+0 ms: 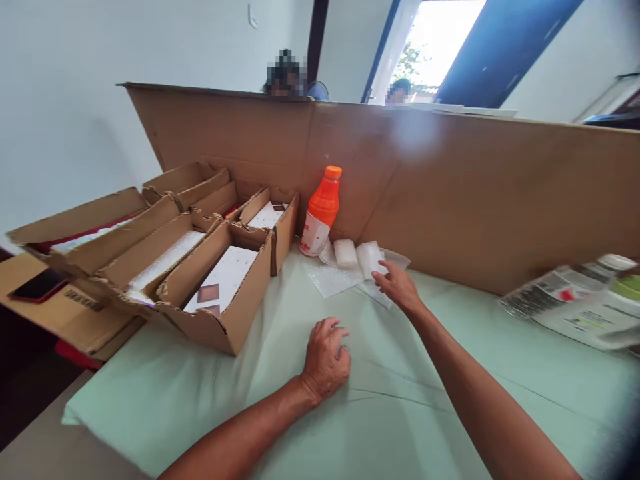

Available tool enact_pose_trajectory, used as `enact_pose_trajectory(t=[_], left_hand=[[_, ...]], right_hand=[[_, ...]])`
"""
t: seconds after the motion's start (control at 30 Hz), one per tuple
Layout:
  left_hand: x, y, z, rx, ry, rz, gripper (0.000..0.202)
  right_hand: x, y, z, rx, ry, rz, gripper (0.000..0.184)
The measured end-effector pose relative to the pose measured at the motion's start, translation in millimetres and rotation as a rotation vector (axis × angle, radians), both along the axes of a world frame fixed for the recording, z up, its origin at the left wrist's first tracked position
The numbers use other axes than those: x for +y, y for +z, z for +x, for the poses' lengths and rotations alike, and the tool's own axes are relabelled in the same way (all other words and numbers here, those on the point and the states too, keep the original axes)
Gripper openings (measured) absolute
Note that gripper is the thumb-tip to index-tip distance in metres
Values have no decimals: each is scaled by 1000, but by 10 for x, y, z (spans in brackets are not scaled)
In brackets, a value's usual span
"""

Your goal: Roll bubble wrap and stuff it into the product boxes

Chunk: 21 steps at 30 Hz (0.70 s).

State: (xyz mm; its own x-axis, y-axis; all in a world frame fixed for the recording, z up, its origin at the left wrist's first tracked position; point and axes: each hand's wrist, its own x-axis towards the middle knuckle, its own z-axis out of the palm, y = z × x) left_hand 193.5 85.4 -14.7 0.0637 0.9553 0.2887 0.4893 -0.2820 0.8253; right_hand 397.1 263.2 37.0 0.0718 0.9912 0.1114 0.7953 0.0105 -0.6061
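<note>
My right hand [397, 285] reaches forward, its index finger stretched out against the edge of a small white wrapped bundle [369, 259]. A second white bundle [345, 254] lies just left of it. Both rest on clear bubble wrap [334, 280] spread over the green cloth. My left hand [327, 359] rests on the cloth nearer to me, fingers loosely bent and apart, with nothing in it. Behind the bundles an orange bottle [321, 207] with an orange cap and a white label leans slightly right, close to the cardboard wall.
Several open cardboard boxes [250, 293] with white packs inside stand on the left. A dark phone [39, 285] lies on a cardboard flap beside them. Plastic-wrapped bottles [575, 300] are at the right. A tall cardboard wall [475, 193] closes the back; two people are beyond it.
</note>
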Motion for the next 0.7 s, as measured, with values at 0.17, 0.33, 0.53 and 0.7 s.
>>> enact_pose_trajectory(t=[0.17,0.33,0.53,0.7], left_hand=[[-441,859,-406,38,-189,254,37],[-554,1838,-1370,215,44,392,31],[678,2350,-2415,537,445,95,46],[1764,2253,-2730,848,283,-306,36]], right_hand=[[-117,21,-350,0,166,73,38],[-287,-293,-1062,25,307,109,31],[-406,-601,-1481,37,296,135,31],[-409,-687,-1407,72,318,166,33]])
